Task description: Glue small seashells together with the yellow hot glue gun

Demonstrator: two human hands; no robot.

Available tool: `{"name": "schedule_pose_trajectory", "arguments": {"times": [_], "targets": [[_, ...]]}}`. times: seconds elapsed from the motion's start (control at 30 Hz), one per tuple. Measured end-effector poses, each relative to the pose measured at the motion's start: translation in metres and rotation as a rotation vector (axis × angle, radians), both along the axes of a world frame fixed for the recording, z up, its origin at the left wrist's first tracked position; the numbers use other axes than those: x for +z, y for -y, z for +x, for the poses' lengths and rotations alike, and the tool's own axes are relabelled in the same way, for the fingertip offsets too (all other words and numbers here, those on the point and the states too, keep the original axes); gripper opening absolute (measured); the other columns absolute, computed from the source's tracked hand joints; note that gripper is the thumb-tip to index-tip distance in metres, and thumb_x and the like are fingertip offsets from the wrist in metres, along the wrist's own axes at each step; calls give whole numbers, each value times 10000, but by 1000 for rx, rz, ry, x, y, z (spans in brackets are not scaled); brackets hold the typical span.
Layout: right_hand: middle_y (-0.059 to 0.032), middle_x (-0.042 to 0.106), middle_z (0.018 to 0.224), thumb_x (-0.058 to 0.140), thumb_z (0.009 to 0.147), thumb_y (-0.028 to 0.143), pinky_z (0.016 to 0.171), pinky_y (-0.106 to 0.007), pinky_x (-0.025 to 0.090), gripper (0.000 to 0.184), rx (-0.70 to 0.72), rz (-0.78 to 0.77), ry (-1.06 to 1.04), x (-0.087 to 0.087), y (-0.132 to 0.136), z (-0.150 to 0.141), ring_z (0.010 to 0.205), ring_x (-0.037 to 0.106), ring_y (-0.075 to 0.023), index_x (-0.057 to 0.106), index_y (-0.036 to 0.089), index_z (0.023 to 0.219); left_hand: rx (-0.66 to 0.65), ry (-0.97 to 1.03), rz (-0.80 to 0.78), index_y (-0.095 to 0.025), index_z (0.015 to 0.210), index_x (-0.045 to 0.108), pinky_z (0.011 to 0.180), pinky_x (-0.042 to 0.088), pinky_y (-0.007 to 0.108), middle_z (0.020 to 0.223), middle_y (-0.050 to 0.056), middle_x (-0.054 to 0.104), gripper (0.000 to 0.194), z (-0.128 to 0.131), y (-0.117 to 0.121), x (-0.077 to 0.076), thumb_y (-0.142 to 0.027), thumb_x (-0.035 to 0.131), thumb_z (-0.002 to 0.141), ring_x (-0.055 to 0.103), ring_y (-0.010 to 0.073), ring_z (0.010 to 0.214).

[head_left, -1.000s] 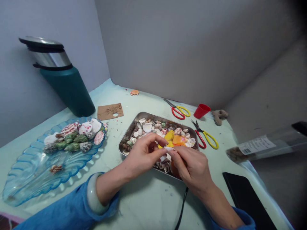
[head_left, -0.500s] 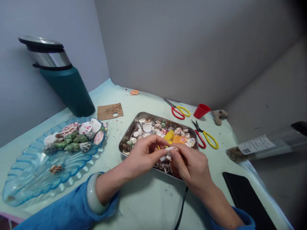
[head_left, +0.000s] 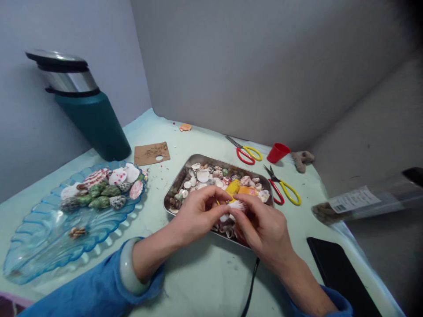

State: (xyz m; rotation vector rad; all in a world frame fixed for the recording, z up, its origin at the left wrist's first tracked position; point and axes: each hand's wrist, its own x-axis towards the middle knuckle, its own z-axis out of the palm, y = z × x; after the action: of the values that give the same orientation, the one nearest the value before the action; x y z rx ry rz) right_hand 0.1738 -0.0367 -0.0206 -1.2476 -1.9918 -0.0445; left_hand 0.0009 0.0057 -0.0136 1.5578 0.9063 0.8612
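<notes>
Over the front of a metal tray [head_left: 172,187] I hold a ribbed white seashell [head_left: 238,205] between both hands. My right hand [head_left: 264,224] pinches it between thumb and fingers. The thumb and fingertips of my left hand [head_left: 198,211] close on its left end. Beneath my hands the tray is filled with mixed shells [head_left: 203,176], white, brown and green. A yellow piece [head_left: 233,187] and an orange piece [head_left: 247,191] lie among them, just behind my fingers. The shells right under my hands are partly hidden.
On the left, a blue scalloped dish [head_left: 42,237] holds several shells, a teal bottle [head_left: 99,127] behind it. Two pairs of scissors [head_left: 292,193], a red cup [head_left: 278,152] and a clear tube [head_left: 363,201] lie right. A black phone-like slab [head_left: 340,273] is near the front; cardboard [head_left: 151,154] lies behind.
The seashell has turned between my fingers, so its ribbed face shows more. My right thumb has shifted slightly left; the left hand has hardly moved.
</notes>
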Motion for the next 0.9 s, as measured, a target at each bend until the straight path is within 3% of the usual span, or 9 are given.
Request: {"name": "schedule_pose_trajectory", "arguments": {"times": [0.3, 0.9], "targets": [[-55, 710, 902, 599, 863, 237, 639, -248, 498, 315, 46, -54, 35, -5, 0, 1, 700, 658, -142, 526, 150, 1156, -28, 83, -89, -146, 909, 615, 550, 442, 220, 781, 12, 614, 171, 1, 0, -2, -258, 628, 780, 526, 93, 600], [-94, 692, 1057, 541, 870, 169, 726, -306, 532, 340, 41, -39, 97, -8, -3, 1, 872, 678, -194, 484, 158, 1205, -29, 70, -102, -154, 904, 607, 527, 445, 218, 728, -6, 589, 171, 1, 0, -2, -258, 640, 773, 509, 85, 561]]}}
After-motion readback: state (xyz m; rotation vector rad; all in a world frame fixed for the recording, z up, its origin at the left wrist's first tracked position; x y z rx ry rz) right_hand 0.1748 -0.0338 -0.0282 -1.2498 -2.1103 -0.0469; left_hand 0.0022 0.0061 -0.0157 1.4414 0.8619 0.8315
